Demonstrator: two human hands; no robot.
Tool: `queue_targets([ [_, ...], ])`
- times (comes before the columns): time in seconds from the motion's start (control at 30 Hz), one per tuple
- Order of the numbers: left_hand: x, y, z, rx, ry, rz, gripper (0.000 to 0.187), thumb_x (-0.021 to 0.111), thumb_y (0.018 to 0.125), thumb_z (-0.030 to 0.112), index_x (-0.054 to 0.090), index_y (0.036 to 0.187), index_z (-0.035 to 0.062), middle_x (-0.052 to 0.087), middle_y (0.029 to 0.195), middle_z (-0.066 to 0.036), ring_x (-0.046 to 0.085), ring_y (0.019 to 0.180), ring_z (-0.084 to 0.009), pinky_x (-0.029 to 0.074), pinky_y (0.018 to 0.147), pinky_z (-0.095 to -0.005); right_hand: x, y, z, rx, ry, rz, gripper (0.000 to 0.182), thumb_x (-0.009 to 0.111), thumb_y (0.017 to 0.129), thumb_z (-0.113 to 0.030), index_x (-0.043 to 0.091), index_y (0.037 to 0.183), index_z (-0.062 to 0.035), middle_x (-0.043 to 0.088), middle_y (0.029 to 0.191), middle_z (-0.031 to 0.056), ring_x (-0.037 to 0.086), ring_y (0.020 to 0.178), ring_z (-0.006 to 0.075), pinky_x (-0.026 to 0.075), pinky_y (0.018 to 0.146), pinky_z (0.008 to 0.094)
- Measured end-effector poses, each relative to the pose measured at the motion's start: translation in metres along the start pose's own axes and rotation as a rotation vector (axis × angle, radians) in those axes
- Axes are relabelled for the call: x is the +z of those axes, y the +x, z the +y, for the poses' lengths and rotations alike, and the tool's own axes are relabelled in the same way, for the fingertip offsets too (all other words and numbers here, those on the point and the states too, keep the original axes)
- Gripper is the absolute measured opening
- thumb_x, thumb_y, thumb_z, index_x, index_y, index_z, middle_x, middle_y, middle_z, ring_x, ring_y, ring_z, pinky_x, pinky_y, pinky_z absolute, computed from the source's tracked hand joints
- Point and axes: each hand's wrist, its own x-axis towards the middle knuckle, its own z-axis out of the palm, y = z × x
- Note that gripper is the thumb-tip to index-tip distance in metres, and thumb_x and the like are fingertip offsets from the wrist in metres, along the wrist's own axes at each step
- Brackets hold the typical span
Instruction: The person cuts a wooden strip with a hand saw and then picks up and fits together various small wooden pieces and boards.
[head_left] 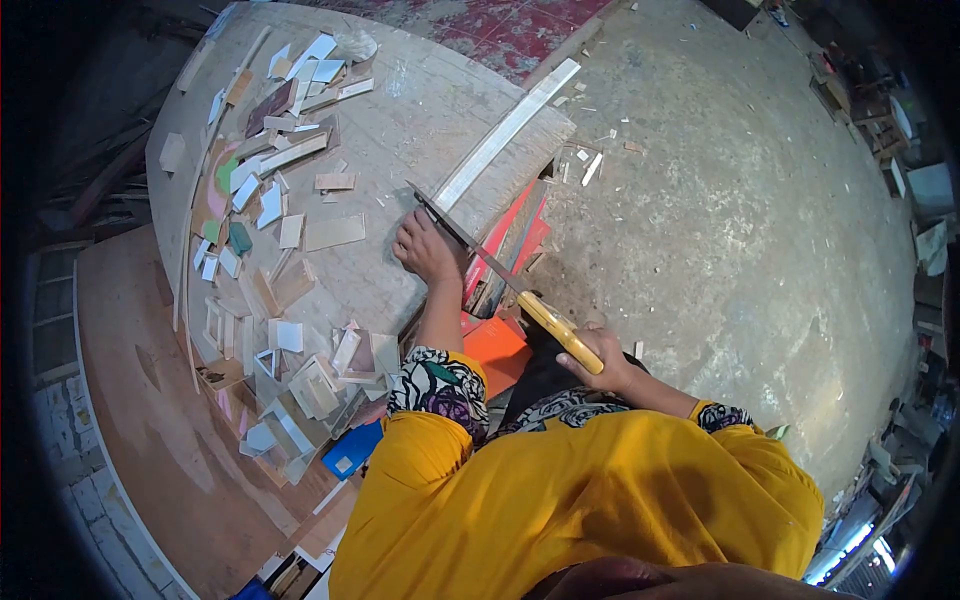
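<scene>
My right hand (595, 360) is wrapped round the yellow handle (548, 320) of a handsaw. The saw's dark blade (470, 243) slants up to the left and lies across the near end of a long pale wooden strip (510, 132). Just below the blade, my left hand (427, 247) has its fingers curled at that same end of the strip, pressing it on the worktable (400, 130). The hand and blade cover the strip's near tip.
Wood offcuts (335, 232) litter the table's left side, with a heap of box-like pieces (315, 385) nearer me. A blue item (353, 450) lies by my left sleeve. Red and orange boxes (497, 350) stand below the table edge. Scraps (592, 168) dot the concrete floor (720, 230).
</scene>
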Motion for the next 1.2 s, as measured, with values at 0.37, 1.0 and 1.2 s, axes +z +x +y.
queue_targets([
  [0.37, 0.007, -0.001, -0.005, 0.029, -0.043, 0.081, 0.027, 0.047, 0.082, 0.018, 0.049, 0.108, 0.0143, 0.05, 0.107, -0.001, 0.048, 0.095, -0.0186, 0.033, 0.085, -0.0369, -0.004, 0.008, -0.013, 0.024, 0.036, -0.066, 0.023, 0.061, 0.079, -0.027, 0.056, 0.086, -0.0057, 0.052, 0.064, 0.0123, 0.05, 0.056, 0.0328, 0.037, 0.056, 0.0365],
  [1.0, -0.037, 0.002, 0.008, -0.041, -0.211, -0.161, 0.05, 0.062, 0.071, 0.026, 0.046, 0.114, 0.0061, 0.047, 0.115, -0.007, 0.043, 0.106, -0.0236, 0.029, 0.09, -0.0394, 0.037, 0.12, 0.02, 0.303, 0.237, -0.011, 0.024, 0.064, 0.077, -0.027, 0.057, 0.078, -0.0043, 0.053, 0.06, 0.0144, 0.053, 0.054, 0.0292, 0.041, 0.052, 0.036],
  [1.2, -0.036, 0.0, 0.007, -0.041, -0.124, -0.206, 0.078, 0.078, 0.048, 0.025, 0.045, 0.116, 0.0074, 0.046, 0.122, -0.006, 0.042, 0.11, -0.0228, 0.028, 0.093, -0.0376, 0.042, 0.123, 0.009, 0.144, 0.075, 0.046, 0.025, 0.065, 0.076, -0.029, 0.06, 0.082, -0.0054, 0.057, 0.064, 0.0151, 0.057, 0.057, 0.0316, 0.044, 0.054, 0.0381],
])
